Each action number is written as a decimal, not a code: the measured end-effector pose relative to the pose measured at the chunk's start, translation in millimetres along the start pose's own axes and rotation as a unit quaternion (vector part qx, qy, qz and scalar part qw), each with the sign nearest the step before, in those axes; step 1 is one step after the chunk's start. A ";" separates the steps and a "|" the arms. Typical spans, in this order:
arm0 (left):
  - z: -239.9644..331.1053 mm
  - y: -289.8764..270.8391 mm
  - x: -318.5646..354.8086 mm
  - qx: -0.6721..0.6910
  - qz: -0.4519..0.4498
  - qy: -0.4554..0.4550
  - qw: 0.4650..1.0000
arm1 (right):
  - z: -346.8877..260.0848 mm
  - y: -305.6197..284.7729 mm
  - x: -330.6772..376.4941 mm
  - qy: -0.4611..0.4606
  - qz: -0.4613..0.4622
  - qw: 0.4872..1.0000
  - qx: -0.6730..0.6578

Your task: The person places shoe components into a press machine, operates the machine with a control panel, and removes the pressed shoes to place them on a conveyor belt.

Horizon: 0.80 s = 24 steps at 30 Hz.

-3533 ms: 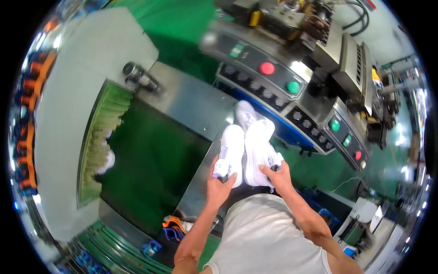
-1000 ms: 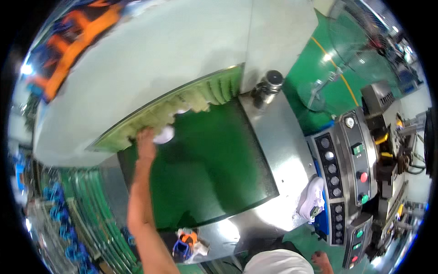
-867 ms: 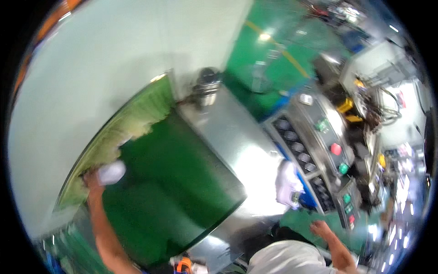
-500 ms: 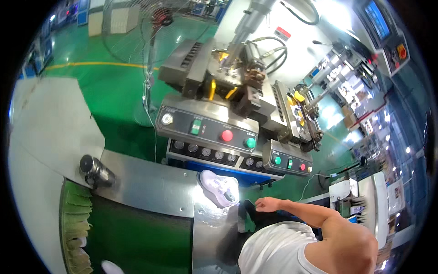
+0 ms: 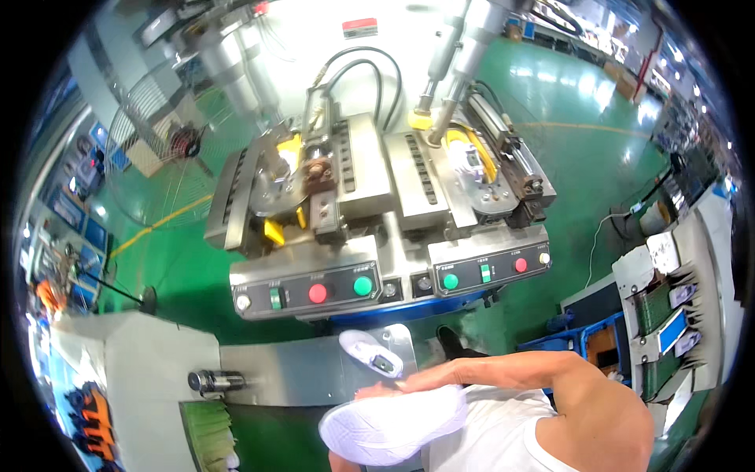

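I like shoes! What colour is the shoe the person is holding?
White. The shoe under the right hand shows its pale sole, seen in the head view.

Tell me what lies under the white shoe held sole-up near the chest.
The white shoe covers the hand gripping it; only the right hand shows on top. Steel table lies behind.

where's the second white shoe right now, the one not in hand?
In the head view, the loose white shoe lies on the steel table, low and centre, just below the machine's control panel. It sits just above the sole-up shoe under the right hand.
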<state>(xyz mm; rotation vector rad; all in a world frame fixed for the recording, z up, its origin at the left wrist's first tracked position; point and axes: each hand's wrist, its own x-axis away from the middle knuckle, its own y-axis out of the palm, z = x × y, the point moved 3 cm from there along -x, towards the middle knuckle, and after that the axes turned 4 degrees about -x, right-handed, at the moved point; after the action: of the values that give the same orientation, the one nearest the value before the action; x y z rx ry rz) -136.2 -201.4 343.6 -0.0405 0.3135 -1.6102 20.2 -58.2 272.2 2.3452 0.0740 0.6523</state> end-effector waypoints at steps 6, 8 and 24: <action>73.3 33.9 -250.6 -0.146 -0.032 0.101 0.984 | -59.3 -67.7 150.9 -0.356 0.042 0.923 -0.144; 73.7 59.9 -309.2 -0.125 -0.011 0.065 0.990 | -59.2 -92.2 208.3 -0.468 0.055 0.857 -0.209; -164.8 216.6 -710.7 -0.400 0.130 -0.073 0.904 | 12.8 -148.1 364.4 -0.536 0.504 0.570 -0.365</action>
<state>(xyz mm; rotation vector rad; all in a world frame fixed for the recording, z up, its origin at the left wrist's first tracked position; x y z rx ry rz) 88.4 520.1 253.6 -0.7154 0.8112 -1.1155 362.1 128.5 327.7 1.3514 -1.7996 -0.3920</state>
